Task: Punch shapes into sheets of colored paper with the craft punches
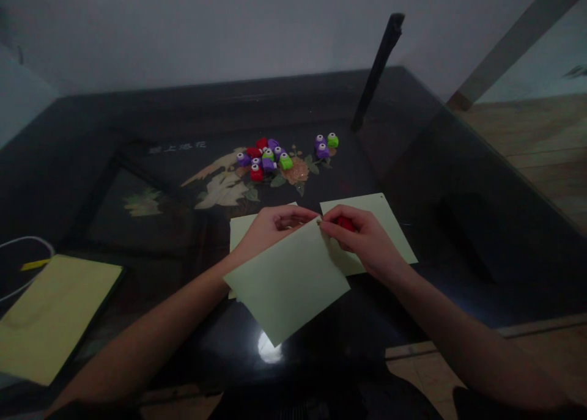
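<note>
- Right fingers pinch the pale sheet, red piece cupped within: loosening could drop it.
- Left fingers curled, grip hidden, can't tell; uneven pulling might tear paper.

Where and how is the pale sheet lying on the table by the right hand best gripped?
Likely a pinch on the right edge of the lying sheet, coming from the right: it seems to lie flat, and that edge is uncovered, while the right hand and the raised sheet hide parts farther left.
</note>
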`<act>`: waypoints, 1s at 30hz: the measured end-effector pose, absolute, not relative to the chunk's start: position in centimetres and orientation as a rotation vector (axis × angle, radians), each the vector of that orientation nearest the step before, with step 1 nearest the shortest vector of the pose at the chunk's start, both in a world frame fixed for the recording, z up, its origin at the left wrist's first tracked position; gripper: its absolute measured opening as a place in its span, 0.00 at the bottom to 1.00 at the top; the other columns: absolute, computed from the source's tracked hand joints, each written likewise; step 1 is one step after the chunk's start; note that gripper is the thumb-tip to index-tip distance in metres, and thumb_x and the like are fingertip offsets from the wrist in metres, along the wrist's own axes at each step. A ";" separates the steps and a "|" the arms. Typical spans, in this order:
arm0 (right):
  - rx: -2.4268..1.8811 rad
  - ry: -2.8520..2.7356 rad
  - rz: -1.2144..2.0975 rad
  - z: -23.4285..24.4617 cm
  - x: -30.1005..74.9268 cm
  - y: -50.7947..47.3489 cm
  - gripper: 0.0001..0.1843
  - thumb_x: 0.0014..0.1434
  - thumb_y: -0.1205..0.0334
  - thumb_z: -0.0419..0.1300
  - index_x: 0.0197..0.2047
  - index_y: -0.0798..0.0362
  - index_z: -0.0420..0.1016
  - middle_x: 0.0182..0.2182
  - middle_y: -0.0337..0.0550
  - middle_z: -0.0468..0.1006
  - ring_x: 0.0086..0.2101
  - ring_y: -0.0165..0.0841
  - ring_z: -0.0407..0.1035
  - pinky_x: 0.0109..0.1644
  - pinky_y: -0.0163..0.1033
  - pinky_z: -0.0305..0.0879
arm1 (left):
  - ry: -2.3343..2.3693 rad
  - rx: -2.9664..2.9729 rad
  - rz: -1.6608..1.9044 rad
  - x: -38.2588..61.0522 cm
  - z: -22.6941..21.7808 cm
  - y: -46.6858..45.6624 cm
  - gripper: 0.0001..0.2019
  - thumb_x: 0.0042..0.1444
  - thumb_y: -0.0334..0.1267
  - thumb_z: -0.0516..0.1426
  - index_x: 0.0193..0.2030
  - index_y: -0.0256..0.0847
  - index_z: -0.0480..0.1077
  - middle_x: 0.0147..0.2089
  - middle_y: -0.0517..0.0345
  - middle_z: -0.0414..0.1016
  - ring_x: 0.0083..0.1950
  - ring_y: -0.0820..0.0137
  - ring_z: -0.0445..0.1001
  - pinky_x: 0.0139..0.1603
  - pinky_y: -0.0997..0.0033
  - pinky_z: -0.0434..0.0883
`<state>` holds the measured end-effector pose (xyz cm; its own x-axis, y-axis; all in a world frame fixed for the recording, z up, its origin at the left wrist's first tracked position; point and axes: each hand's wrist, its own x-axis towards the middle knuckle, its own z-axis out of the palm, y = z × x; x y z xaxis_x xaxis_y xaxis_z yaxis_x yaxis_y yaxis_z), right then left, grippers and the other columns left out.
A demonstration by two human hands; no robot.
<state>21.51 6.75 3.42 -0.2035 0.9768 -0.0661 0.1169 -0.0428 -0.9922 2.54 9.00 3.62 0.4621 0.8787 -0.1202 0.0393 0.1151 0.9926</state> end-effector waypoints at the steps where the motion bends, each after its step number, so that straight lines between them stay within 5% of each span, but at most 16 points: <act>1: -1.232 -1.437 1.335 3.4 21.5 6.7 0.07 0.55 0.58 0.63 0.29 0.52 0.73 0.19 0.32 0.64 0.20 0.25 0.54 0.23 0.33 0.48 | 0.923 1.321 0.774 2.6 3.5 8.9 0.13 0.49 0.39 0.64 0.41 0.39 0.77 0.39 0.54 0.81 0.40 0.66 0.79 0.40 0.69 0.74; 8: -1.280 -1.573 1.183 4.3 21.4 6.6 0.07 0.56 0.60 0.61 0.28 0.52 0.72 0.21 0.34 0.69 0.22 0.26 0.57 0.26 0.35 0.52 | 1.027 1.409 0.874 3.0 3.8 8.6 0.08 0.47 0.40 0.65 0.33 0.38 0.77 0.31 0.57 0.78 0.31 0.71 0.75 0.31 0.75 0.69; 30: -1.234 -1.939 0.736 4.7 22.1 6.8 0.03 0.57 0.64 0.60 0.32 0.50 0.75 0.29 0.40 0.78 0.31 0.33 0.70 0.36 0.38 0.61 | 1.042 1.675 0.796 3.1 3.6 8.6 0.06 0.54 0.38 0.59 0.33 0.39 0.76 0.32 0.57 0.78 0.31 0.72 0.73 0.32 0.75 0.69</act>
